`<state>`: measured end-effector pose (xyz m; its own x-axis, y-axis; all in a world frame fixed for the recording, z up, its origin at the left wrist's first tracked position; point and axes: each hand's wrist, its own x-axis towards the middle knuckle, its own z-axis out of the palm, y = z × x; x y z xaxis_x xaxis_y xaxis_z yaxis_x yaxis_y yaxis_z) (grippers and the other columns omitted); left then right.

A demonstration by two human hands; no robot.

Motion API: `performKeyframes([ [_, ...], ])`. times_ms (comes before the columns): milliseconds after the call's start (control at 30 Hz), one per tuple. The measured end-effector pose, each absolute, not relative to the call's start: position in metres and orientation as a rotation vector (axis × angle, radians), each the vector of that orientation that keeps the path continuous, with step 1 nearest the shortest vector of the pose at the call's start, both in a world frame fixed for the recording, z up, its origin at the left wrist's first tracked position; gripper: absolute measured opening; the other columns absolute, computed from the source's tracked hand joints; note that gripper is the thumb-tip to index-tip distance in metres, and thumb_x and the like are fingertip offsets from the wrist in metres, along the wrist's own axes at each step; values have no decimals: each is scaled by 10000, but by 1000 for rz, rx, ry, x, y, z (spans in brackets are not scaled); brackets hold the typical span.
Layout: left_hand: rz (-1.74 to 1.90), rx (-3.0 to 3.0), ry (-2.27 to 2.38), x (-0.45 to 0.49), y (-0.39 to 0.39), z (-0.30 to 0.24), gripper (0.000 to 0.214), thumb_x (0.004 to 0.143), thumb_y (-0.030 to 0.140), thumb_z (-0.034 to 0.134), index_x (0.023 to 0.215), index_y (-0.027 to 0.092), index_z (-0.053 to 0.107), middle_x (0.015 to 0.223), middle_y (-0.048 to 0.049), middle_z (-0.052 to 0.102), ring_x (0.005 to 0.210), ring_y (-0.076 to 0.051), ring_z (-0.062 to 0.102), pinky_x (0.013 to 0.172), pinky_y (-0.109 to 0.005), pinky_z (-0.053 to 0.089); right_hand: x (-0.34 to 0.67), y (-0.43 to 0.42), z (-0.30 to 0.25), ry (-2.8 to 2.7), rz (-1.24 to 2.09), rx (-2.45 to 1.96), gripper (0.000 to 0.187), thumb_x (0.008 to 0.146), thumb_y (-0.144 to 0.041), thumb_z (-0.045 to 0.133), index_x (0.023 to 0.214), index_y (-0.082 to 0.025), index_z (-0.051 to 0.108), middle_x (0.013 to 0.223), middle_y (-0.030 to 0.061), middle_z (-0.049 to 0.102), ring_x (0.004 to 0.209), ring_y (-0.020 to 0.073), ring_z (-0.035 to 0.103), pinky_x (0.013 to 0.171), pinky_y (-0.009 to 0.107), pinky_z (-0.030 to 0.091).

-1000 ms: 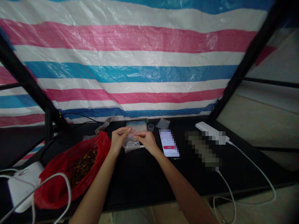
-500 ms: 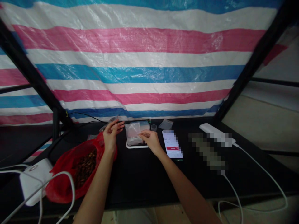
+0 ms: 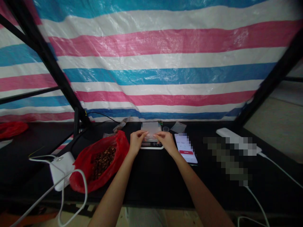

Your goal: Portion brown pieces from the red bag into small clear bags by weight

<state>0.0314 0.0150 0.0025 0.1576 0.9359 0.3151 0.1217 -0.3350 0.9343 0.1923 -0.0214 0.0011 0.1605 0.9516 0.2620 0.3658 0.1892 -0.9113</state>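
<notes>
Sachet (image 3: 151,136) | left hand (image 3: 137,138) back at edge | right hand (image 3: 167,140) stayed

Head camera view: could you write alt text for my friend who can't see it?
A person's left hand and right hand hold a clear plastic bag over what looks like a small scale on a black table. An open red bag of brown pieces lies to the left, a lit phone to the right; a striped sheet hangs behind.
</notes>
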Motion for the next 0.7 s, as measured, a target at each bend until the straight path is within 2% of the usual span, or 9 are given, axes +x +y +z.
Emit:
performKeyframes([
  [200, 1032, 1704, 1006, 31, 16, 4, 299, 677, 398, 629, 660, 103, 674, 624, -54, 676, 417, -81, 499, 432, -189, 366, 199, -18, 1, -1366, 580, -1398, 223, 685, -365, 612, 692, -157, 695, 593, 39, 673, 456, 135, 559, 483, 233, 407],
  [333, 1093, 1684, 1039, 28, 19, 1, 292, 685, 391, 624, 659, 104, 667, 623, -55, 680, 403, -75, 486, 420, -186, 365, 202, -16, -2, -1457, 604, -1375, 209, 686, -362, 628, 737, -175, 708, 635, 27, 688, 494, 137, 585, 512, 230, 418],
  [467, 1118, 1661, 1057, 26, 22, -2, 273, 677, 373, 635, 679, 101, 665, 618, -53, 681, 391, -73, 477, 410, -185, 363, 205, -18, -1, -1548, 580, -1407, 151, 673, -317, 647, 700, -185, 715, 619, 18, 689, 545, 151, 609, 522, 225, 407],
  [700, 993, 1691, 966, 24, 24, -3, 260, 714, 350, 589, 679, 99, 645, 643, -61, 684, 383, -60, 463, 366, -165, 319, 211, -17, -2, -1585, 619, -1384, 160, 720, -304, 593, 707, -193, 707, 708, 27, 710, 653, 169, 640, 589, 233, 439],
])
